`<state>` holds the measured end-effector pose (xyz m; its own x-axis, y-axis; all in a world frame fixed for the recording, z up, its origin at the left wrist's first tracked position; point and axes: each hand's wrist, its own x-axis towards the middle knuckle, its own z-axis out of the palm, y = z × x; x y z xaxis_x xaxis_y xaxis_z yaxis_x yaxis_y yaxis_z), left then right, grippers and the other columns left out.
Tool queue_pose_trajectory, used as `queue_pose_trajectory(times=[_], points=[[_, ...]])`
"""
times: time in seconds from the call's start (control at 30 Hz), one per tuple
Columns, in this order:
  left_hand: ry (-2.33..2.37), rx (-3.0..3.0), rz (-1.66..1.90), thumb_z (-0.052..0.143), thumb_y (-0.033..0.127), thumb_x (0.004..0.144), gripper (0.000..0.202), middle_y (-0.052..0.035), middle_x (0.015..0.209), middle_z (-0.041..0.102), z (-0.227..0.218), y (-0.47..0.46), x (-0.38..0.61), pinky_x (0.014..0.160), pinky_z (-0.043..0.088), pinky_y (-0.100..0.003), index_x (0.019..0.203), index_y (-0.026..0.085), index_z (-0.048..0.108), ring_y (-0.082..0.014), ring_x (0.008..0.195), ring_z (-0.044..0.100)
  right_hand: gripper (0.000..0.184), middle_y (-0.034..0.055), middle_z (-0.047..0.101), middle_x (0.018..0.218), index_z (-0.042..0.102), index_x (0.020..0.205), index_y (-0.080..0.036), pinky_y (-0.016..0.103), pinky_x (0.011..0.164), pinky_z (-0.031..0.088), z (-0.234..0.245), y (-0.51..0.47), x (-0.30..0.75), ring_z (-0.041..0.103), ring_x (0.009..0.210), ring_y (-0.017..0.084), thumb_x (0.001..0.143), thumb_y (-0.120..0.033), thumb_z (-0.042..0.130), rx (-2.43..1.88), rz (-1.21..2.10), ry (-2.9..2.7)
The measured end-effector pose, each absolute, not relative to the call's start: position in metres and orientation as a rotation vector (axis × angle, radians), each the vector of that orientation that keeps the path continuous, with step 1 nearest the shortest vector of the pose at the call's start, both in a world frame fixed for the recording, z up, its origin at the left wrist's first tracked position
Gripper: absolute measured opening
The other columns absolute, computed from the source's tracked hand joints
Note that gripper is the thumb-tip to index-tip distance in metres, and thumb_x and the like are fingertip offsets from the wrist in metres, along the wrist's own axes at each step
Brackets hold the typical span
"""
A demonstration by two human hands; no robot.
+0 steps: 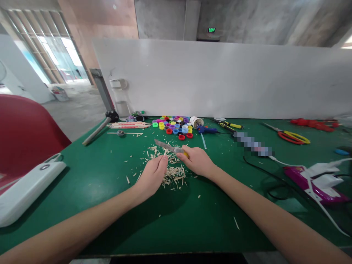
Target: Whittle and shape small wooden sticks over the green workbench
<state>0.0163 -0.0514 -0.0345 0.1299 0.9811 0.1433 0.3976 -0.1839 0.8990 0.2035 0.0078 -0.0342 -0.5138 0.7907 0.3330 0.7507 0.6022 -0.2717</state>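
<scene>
My right hand [198,160] is closed around the yellow handle of a utility knife [167,146], whose long blade points left. Grey wrapping shows where blade and handle meet. Close by on the left, my left hand [154,174] pinches a thin wooden stick [165,151]; only its tip shows above the fingers, right by the blade. Beneath both hands lies a scatter of pale wood shavings [175,176] on the green table [104,198].
Colourful bottle caps [176,128], a bundle of sticks [129,125] and a hammer [99,128] lie toward the back. A blue glue gun [206,129], scissors [291,136] and a purple power strip [316,187] with cables are on the right. A white device [30,190] sits left.
</scene>
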Motion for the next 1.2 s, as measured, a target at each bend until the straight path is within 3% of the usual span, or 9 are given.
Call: queue_pose_trajectory(times=[0.17, 0.5, 0.9, 1.2], points=[[1.166, 1.59, 0.987, 0.028, 0.04, 0.095, 0.039, 0.0059, 0.055, 0.028, -0.029, -0.063, 0.023, 0.044, 0.024, -0.024, 0.061, 0.021, 0.032, -0.0096, 0.047, 0.026, 0.048, -0.001, 0.048, 0.057, 0.043, 0.075, -0.021, 0.027, 0.047, 0.023, -0.03, 0.023, 0.205, 0.039, 0.047, 0.011, 0.093, -0.059, 0.019, -1.35, 0.388, -2.099], [1.145, 1.38, 1.028, 0.031, 0.045, 0.094, 0.038, 0.0074, 0.053, 0.028, -0.03, -0.052, 0.019, 0.038, 0.021, -0.022, 0.065, 0.022, 0.034, -0.0079, 0.042, 0.023, 0.045, -0.0045, 0.037, 0.052, 0.034, 0.067, -0.022, 0.028, 0.048, 0.019, -0.031, 0.018, 0.22, 0.034, 0.044, 0.009, 0.092, -0.058, 0.028, -1.214, 0.333, -2.237], [0.875, 1.227, 0.956, 0.034, 0.044, 0.094, 0.043, 0.0078, 0.051, 0.021, -0.018, -0.055, 0.017, 0.039, 0.011, -0.026, 0.06, 0.021, 0.024, -0.0062, 0.038, 0.017, 0.042, -0.003, 0.042, 0.054, 0.039, 0.071, -0.021, 0.028, 0.05, 0.018, -0.031, 0.013, 0.213, 0.035, 0.048, 0.01, 0.093, -0.056, 0.029, -1.178, 0.247, -2.395], [0.888, 1.127, 0.95, 0.032, 0.045, 0.093, 0.039, 0.0079, 0.052, 0.017, -0.011, -0.055, 0.015, 0.038, 0.015, -0.027, 0.062, 0.022, 0.024, -0.0071, 0.038, 0.014, 0.045, -0.0035, 0.04, 0.052, 0.038, 0.069, -0.022, 0.029, 0.049, 0.018, -0.031, 0.016, 0.208, 0.035, 0.047, 0.01, 0.092, -0.059, 0.028, -1.228, 0.22, -2.363]])
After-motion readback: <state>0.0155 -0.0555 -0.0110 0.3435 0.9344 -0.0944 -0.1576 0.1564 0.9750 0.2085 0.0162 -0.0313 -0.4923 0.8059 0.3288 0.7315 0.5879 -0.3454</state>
